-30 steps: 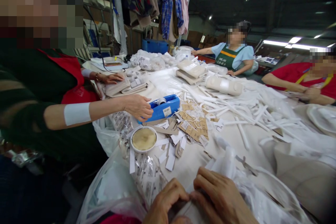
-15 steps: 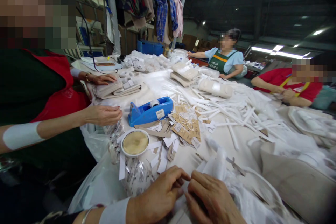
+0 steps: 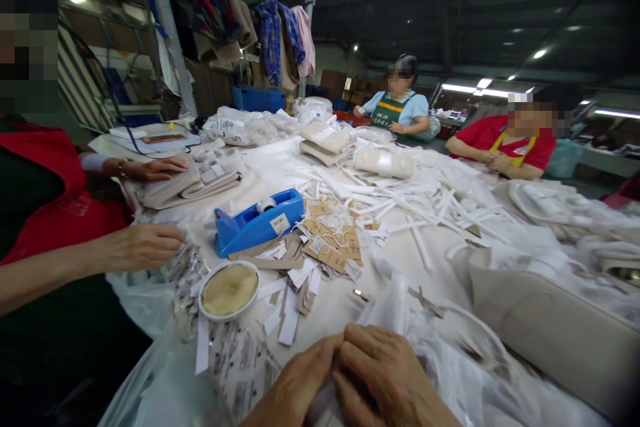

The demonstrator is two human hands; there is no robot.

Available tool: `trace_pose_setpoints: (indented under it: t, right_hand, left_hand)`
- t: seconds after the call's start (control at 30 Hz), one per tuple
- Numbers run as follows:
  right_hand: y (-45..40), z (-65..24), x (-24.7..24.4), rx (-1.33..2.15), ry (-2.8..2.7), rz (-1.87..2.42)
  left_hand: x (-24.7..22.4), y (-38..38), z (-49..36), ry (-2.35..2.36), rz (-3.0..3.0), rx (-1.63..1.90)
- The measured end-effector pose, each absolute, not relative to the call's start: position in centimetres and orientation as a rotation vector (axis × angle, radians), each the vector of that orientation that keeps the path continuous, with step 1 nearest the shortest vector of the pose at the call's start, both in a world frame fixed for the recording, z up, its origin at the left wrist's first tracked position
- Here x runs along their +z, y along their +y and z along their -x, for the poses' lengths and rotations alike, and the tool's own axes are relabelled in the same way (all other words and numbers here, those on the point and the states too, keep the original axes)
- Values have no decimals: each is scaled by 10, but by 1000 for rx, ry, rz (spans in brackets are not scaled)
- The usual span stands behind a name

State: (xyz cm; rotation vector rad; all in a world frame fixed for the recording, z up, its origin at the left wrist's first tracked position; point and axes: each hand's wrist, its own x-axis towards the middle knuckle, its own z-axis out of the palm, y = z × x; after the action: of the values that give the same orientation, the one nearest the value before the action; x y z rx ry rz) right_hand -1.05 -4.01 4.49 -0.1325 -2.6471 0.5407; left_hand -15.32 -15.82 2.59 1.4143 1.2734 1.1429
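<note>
- Left hand (image 3: 295, 390): at the bottom edge of the view, fingers curled and pressed against the right hand; both pinch a crumpled clear plastic bag (image 3: 400, 320). What lies inside the grip cannot be told.
- Right hand (image 3: 385, 380): knuckles up, fingers bent closed over the same bag, touching the left hand.
- Just left of the hands: printed sachets (image 3: 240, 367) in clear film.
- Beyond them: a round white dish (image 3: 229, 289) holding a tan pad, with white paper strips (image 3: 290, 320) beside it.
- Mid-table: a blue tape dispenser (image 3: 257, 221); brown card tags (image 3: 333, 247) lie just to its right.
- Left edge: a co-worker's hand (image 3: 145, 247) rests near the sachets.
- Far side: folded beige cloth (image 3: 325, 140); two seated people beyond the table (image 3: 345, 307).
</note>
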Motion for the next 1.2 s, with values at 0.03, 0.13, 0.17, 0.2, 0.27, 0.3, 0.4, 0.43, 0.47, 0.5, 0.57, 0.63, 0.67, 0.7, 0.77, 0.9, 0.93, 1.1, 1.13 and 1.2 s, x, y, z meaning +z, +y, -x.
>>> trace_pose_setpoints:
  t: [0.03, 0.13, 0.17, 0.2, 0.27, 0.3, 0.4, 0.43, 0.47, 0.5, 0.57, 0.63, 0.67, 0.7, 0.77, 0.9, 0.93, 1.1, 1.13, 1.2]
  right_hand:
    - [-41, 9, 46, 568, -2660, 158]
    - [-41, 7, 46, 592, -2704, 190]
    - [-41, 7, 45, 576, -2719, 192]
    - [-40, 7, 44, 557, -2737, 193]
    - [-39, 9, 43, 528, -2764, 197]
    - [-39, 10, 43, 521, -2774, 213]
    - [-39, 12, 46, 546, -2822, 243]
    - [-40, 12, 48, 563, -2834, 255]
    - [-41, 12, 50, 584, -2840, 266]
    - [-42, 12, 52, 608, -2838, 277]
    - [-43, 10, 55, 643, -2811, 298]
    - [-43, 9, 56, 646, -2759, 308]
    - [-43, 9, 56, 637, -2726, 316]
    - [-43, 10, 54, 620, -2692, 319]
    - [-41, 12, 52, 572, -2628, 299]
    - [-37, 14, 60, 524, -2430, 231]
    - [-36, 11, 68, 550, -2328, 244]
    - [-21, -49, 118, 588, -1582, 615]
    - [-18, -70, 123, 598, -1478, 720]
    - [-17, -115, 121, 698, -1344, 924]
  left_hand:
    - [27, -161, 153, 1278, -1418, 1135]
    - [22, -161, 148, 1237, -1331, 1146]
    - [19, -160, 145, 1211, -1309, 1135]
    - [15, -158, 143, 1190, -1292, 1122]
    - [11, -155, 140, 1173, -1262, 1100]
    - [12, -154, 140, 1179, -1248, 1080]
    - [22, -152, 144, 1196, -1258, 1006]
    - [27, -151, 147, 1197, -1275, 986]
    - [31, -150, 149, 1192, -1300, 971]
    - [34, -147, 151, 1183, -1333, 967]
    - [33, -142, 153, 1179, -1395, 973]
    - [25, -136, 151, 1210, -1436, 986]
    - [18, -134, 150, 1239, -1445, 991]
    - [10, -131, 147, 1276, -1442, 1000]
    - [-2, -129, 143, 1343, -1430, 1014]
    - [-3, -132, 140, 1399, -1424, 1004]
    - [3, -134, 140, 1393, -1433, 978]
    - [26, -141, 142, 1408, -1492, 882]
    - [27, -141, 142, 1432, -1501, 861]
    - [26, -140, 142, 1483, -1505, 824]
